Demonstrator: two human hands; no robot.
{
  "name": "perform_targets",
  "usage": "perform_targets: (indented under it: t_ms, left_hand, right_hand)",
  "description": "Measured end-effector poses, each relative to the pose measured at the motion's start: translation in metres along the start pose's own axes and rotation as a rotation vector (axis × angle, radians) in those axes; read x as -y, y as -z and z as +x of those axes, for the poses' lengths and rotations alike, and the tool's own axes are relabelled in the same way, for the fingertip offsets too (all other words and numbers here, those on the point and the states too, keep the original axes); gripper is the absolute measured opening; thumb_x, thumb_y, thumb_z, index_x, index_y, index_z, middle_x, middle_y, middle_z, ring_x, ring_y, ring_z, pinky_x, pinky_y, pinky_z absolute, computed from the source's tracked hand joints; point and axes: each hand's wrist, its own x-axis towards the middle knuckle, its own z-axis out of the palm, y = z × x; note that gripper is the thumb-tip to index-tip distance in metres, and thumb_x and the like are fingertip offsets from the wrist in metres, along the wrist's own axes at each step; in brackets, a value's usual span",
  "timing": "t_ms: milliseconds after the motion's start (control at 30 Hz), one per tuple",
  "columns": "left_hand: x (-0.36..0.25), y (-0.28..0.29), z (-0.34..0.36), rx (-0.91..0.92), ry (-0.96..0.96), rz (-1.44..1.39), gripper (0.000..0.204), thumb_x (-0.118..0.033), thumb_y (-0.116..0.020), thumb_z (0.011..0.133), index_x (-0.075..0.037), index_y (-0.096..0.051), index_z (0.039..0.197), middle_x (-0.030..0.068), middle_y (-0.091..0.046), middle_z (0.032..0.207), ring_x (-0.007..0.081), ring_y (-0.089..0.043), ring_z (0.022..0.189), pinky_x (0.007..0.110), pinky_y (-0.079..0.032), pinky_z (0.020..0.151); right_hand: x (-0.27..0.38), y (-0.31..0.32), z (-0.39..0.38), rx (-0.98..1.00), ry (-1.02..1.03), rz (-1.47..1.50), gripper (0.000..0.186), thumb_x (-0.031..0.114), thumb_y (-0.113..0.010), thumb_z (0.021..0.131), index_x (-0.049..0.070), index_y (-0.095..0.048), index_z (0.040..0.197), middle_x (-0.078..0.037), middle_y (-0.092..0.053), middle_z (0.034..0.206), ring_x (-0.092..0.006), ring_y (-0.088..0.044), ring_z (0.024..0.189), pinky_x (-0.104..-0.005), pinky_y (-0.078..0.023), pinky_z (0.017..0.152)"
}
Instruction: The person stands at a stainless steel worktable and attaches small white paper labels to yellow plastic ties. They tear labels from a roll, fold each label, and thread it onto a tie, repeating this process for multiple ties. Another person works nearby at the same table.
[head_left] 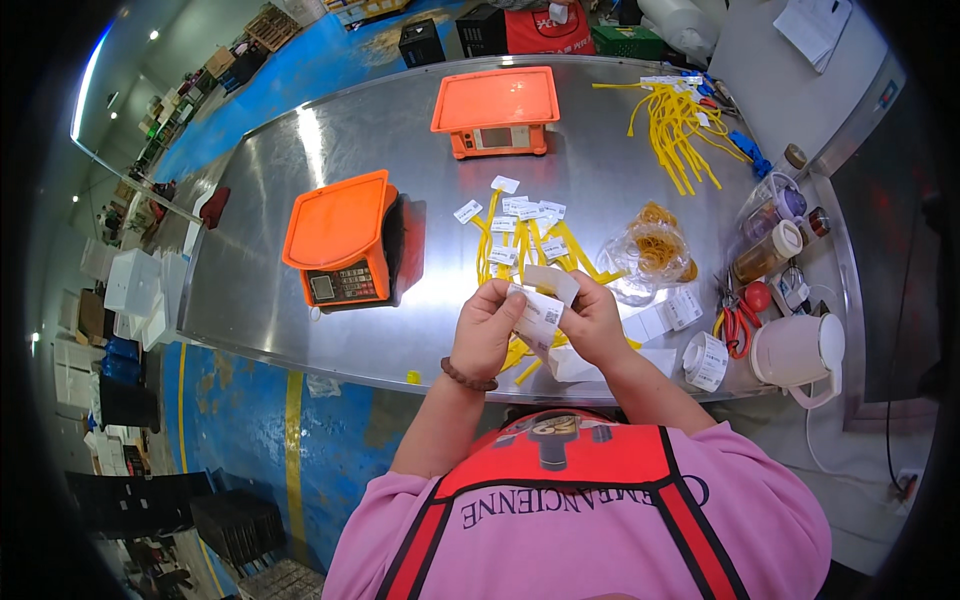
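Observation:
Close over the near edge of the steel table, both hands hold a strip of white printed labels (pixel 541 313). My left hand (pixel 484 325), with a beaded bracelet at the wrist, pinches its left side, thumb on top. My right hand (pixel 594 325) is closed on the strip's other side; some of its fingers are hidden behind the paper. Beyond the hands lies a bunch of yellow ties (pixel 563 243) with white labels stuck on them. More of the strip (pixel 655 364) trails right toward a label roll (pixel 706 361).
Two orange scales (pixel 340 240) (pixel 496 105) stand left and at the back. Right of my hands lies a plastic bag of rubber bands (pixel 655 245). Along the right are jars (pixel 768 252), red-handled scissors (pixel 738 325) and a pale kettle (pixel 797 350); more yellow ties (pixel 672 130) lie far right.

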Motion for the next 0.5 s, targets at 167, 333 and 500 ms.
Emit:
perform_targets:
  t_ms: [167, 333, 500]
  left_hand:
    - [0.000, -0.001, -0.003, -0.044, -0.055, 0.258, 0.010, -0.013, -0.056, 0.087, -0.002, -0.055, 0.087, 0.0017, -0.058, 0.085, 0.0069, -0.053, 0.077, 0.021, -0.045, 0.069]
    - [0.007, -0.012, 0.006, -0.105, -0.312, 0.295, 0.012, -0.012, -0.057, 0.086, -0.001, -0.056, 0.090, 0.0037, -0.060, 0.085, 0.0073, -0.055, 0.075, 0.021, -0.046, 0.068]
    - [0.010, -0.014, 0.004, -0.151, -0.198, 0.143, 0.014, -0.011, -0.058, 0.085, 0.001, -0.056, 0.090, 0.0054, -0.062, 0.083, 0.0081, -0.056, 0.072, 0.021, -0.047, 0.066]
  right_hand:
    - [-0.008, 0.004, 0.000, 0.044, -0.009, 0.022, 0.015, 0.007, -0.061, 0.080, 0.000, -0.055, 0.093, -0.003, -0.061, 0.084, -0.0071, -0.058, 0.075, -0.0216, -0.046, 0.065]
    - [-0.013, 0.006, 0.001, 0.084, -0.069, 0.023, 0.017, 0.005, -0.059, 0.079, -0.001, -0.055, 0.094, -0.003, -0.061, 0.086, -0.0076, -0.058, 0.077, -0.0217, -0.047, 0.067]
    - [-0.008, 0.016, 0.001, 0.227, -0.086, 0.055, 0.019, 0.004, -0.054, 0.080, -0.002, -0.055, 0.098, -0.005, -0.061, 0.087, -0.0097, -0.058, 0.079, -0.0241, -0.047, 0.071]
